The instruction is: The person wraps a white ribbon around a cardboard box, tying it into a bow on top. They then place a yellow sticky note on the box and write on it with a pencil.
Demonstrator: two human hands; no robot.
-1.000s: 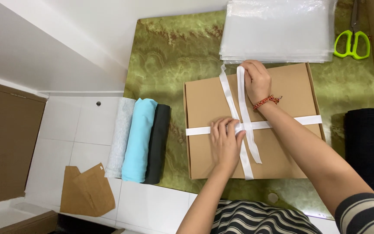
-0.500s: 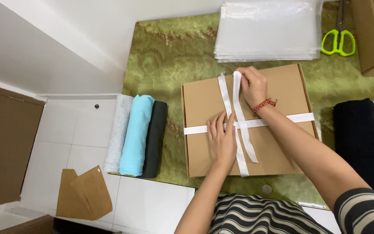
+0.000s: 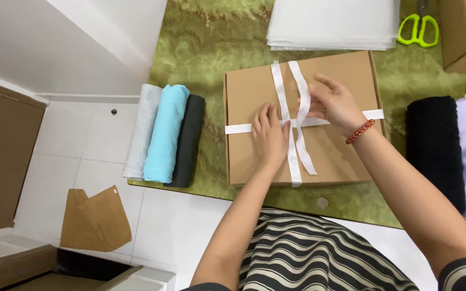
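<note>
Cardboard box (image 3: pixel 254 97), stiff and probably light, sat mid-table; across its lid lay limp, slippery white ribbon (image 3: pixel 295 159), best held near the crossing, pinned by flat, open left hand (image 3: pixel 269 134), pinched by right hand (image 3: pixel 334 103).

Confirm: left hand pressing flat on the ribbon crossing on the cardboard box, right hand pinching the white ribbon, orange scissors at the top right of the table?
Not quite: the scissors are green, not orange, as the head view shows. The rest holds: the left hand presses flat on the cardboard box at the ribbon crossing, and the right hand has a grip on the white ribbon.
</note>
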